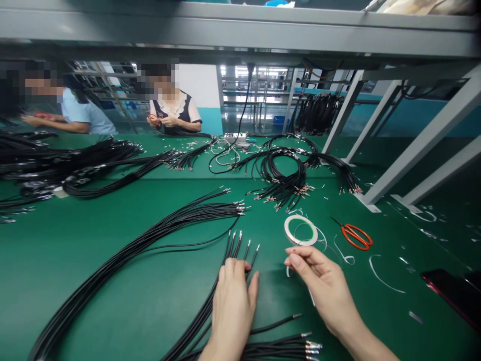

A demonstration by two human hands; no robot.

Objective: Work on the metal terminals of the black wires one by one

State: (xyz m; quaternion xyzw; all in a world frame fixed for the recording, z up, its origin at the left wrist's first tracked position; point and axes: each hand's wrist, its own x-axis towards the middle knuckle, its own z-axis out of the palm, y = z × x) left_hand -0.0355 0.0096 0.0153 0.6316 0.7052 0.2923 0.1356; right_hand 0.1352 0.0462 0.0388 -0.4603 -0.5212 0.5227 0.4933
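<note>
**Holding black wires and a thin white strip**

The left hand is closed around the black wires, near their metal tips, on the green workbench. The right hand pinches the thin white strip narrowly between thumb and fingers. A white tape roll lies just ahead, with red-handled scissors beside it.

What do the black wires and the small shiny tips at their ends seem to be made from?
The black wires look like plastic or rubber insulation: soft sheen, loose curves. The tips look like plated metal, glinting brightly; which metal is unclear.
</note>
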